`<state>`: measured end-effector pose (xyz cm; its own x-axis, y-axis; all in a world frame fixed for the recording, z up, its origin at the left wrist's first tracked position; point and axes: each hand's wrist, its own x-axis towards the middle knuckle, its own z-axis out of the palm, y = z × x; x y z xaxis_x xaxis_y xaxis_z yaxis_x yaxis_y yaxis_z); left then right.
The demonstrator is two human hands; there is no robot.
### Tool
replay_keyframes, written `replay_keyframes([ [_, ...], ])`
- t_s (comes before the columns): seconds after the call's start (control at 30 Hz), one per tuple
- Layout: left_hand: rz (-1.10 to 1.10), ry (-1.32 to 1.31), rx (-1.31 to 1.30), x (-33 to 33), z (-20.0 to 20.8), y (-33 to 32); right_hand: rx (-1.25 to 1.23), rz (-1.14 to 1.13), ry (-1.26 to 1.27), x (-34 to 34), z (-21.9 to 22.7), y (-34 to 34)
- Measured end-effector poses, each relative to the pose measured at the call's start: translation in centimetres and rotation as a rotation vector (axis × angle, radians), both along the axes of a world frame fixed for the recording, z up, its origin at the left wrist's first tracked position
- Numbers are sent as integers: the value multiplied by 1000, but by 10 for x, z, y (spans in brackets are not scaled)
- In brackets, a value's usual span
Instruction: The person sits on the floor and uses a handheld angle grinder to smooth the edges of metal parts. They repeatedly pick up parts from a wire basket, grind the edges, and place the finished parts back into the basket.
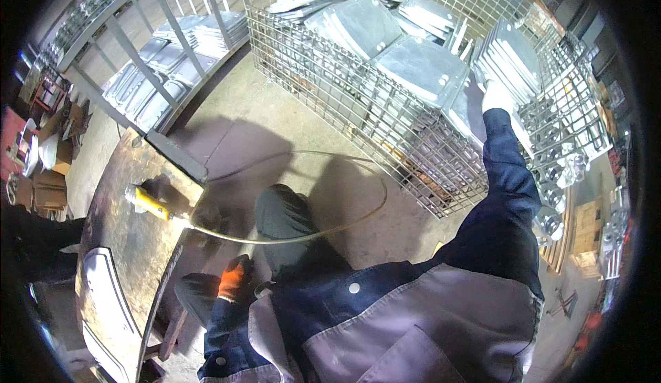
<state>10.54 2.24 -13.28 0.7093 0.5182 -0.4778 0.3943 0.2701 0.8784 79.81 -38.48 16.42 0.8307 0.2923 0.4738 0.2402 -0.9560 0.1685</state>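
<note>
My right arm stretches far out to a wire mesh basket (358, 100) heaped with flat grey metal plates (420, 66). My right hand (496, 98), in a pale glove, is at the edge of a plate between the heap and a row of plates standing on edge (508, 56). Glare washes out its fingers, so its grip does not show. Down by my thigh is my left hand (235, 280) in an orange glove; its fingers are mostly hidden. Left of me, a yellow-bodied hand tool (150, 202) with a hose lies on a worn, stained bench (131, 238).
The hose (330, 233) loops from the tool across my knee and over the floor. Two pale plates with dark edging (109, 290) lie on the bench's near end. Beyond it, a metal-railed rack (148, 66) holds more plates. Wooden crates (587, 228) stand at right.
</note>
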Motion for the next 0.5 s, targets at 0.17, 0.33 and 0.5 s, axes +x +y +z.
replay_keyframes([
  [0.17,-119,150,56,3,24,-7,10,-66,-15,-14,1,13],
  [0.33,-652,177,558,13,34,-6,-132,-32,242,-36,-20,34],
  [0.5,-727,156,692,23,44,-8,659,271,714,-8,-34,66],
])
